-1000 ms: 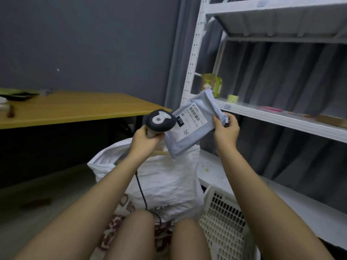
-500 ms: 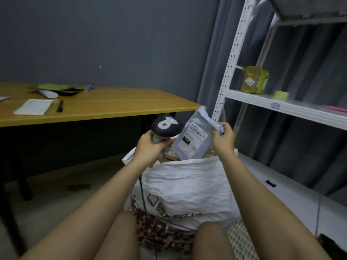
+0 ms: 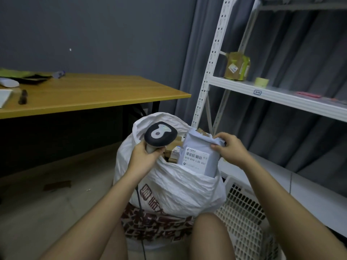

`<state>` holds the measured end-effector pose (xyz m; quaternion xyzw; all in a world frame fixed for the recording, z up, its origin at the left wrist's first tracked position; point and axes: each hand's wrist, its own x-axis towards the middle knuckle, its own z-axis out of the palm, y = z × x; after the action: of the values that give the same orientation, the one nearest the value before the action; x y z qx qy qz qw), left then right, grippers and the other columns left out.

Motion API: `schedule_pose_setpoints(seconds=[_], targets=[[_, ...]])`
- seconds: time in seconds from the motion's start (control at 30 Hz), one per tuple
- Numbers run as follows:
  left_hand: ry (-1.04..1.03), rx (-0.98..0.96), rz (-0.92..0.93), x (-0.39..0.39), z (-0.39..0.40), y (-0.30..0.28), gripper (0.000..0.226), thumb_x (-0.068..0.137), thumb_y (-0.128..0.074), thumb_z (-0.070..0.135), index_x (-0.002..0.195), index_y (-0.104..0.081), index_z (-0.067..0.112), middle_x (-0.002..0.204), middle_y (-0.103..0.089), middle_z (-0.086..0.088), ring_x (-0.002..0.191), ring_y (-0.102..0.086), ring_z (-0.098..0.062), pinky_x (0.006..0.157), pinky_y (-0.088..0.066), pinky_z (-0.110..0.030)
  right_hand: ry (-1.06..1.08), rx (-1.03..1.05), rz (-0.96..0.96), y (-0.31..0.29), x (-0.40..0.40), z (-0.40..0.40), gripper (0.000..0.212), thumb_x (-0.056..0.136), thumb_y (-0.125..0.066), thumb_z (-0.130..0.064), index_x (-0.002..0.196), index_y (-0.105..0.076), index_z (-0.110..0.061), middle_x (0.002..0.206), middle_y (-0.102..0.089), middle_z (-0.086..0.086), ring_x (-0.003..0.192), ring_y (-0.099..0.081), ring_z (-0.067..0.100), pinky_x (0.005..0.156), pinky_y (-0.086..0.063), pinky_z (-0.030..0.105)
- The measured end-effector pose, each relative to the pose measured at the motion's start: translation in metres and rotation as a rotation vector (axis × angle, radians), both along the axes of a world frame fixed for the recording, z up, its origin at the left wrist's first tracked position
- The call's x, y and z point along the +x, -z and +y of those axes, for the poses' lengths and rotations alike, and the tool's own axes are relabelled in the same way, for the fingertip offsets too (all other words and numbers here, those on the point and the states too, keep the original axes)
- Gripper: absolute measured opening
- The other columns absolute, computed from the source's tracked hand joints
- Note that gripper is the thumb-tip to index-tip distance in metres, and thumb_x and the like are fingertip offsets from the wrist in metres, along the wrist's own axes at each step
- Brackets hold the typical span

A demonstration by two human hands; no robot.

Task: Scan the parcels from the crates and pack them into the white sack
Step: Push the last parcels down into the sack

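Note:
The white sack stands open between my knees, with red print low on its front. My right hand grips the top edge of a grey mailer parcel. The parcel's lower half is inside the sack's mouth and its barcode label faces me. My left hand holds a dark handheld scanner over the left side of the opening; its cable runs down the sack. Several brown boxed parcels lie inside the sack.
A white perforated crate sits on the floor right of the sack. A white metal shelf rack with a yellow-green package rises on the right. A wooden table stands at left.
My right hand has lowered the grey parcel from in front of the scanner down into the sack's mouth. My left hand with the scanner dropped too.

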<state>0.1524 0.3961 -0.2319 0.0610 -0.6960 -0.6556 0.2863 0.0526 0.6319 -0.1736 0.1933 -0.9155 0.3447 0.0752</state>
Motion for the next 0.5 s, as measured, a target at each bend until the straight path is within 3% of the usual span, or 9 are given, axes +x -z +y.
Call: schedule_pose_setpoints(seconds=[0.17,0.23,0.27,0.33,0.4,0.5], targets=[[-0.003,0.01,-0.005,-0.007,-0.004,-0.005,0.03,0.08,-0.074,0.016,0.102,-0.058,0.026,0.09,-0.062,0.018,0.084,-0.055,0.007,0.069,-0.041,-0.011,0.057,-0.281,0.084,0.003,-0.006,-0.022,0.003,0.093,-0.062,-0.015,0.096,-0.061,-0.016,0.084,-0.06,-0.005,0.071,-0.054,0.012,0.058,-0.042,0.024],[-0.014,0.02,-0.013,-0.012,-0.006,-0.007,0.026,0.079,-0.075,0.019,0.096,-0.058,0.029,0.09,-0.064,0.015,0.086,-0.058,0.003,0.07,-0.044,-0.014,0.025,-0.276,0.09,0.009,-0.014,-0.037,0.009,0.094,-0.06,-0.013,0.103,-0.063,-0.014,0.089,-0.061,-0.003,0.071,-0.055,0.012,0.057,-0.043,0.021],[-0.02,0.022,-0.019,-0.015,-0.007,-0.008,0.026,0.08,-0.075,0.019,0.096,-0.059,0.03,0.09,-0.065,0.013,0.086,-0.06,0.001,0.07,-0.045,-0.015,0.002,-0.164,0.071,0.015,-0.021,-0.043,0.016,0.094,-0.059,-0.011,0.108,-0.064,-0.013,0.094,-0.063,0.001,0.074,-0.056,0.014,0.06,-0.044,0.023],[-0.036,0.019,-0.036,-0.019,-0.008,-0.009,0.024,0.081,-0.074,0.017,0.097,-0.06,0.027,0.088,-0.067,0.011,0.083,-0.061,-0.001,0.067,-0.048,-0.014,-0.088,0.212,-0.025,0.03,-0.039,-0.057,0.035,0.093,-0.051,-0.004,0.126,-0.062,-0.013,0.119,-0.063,0.008,0.102,-0.058,0.024,0.081,-0.045,0.027],[-0.065,0.001,-0.055,-0.024,-0.008,-0.007,0.022,0.081,-0.074,0.017,0.099,-0.062,0.022,0.088,-0.068,0.009,0.083,-0.062,-0.003,0.068,-0.048,-0.018,-0.135,0.424,-0.157,0.039,-0.052,-0.067,0.052,0.093,-0.045,-0.005,0.143,-0.048,-0.021,0.147,-0.045,0.01,0.133,-0.042,0.029,0.105,-0.036,0.033],[-0.076,-0.029,-0.063,-0.029,-0.008,-0.005,0.024,0.08,-0.074,0.016,0.102,-0.064,0.019,0.09,-0.068,0.01,0.084,-0.061,0.001,0.065,-0.045,-0.014,-0.113,0.68,-0.16,0.039,-0.066,-0.073,0.058,0.097,-0.048,-0.023,0.151,-0.03,-0.03,0.161,-0.015,0.008,0.147,-0.011,0.036,0.116,-0.019,0.047]])
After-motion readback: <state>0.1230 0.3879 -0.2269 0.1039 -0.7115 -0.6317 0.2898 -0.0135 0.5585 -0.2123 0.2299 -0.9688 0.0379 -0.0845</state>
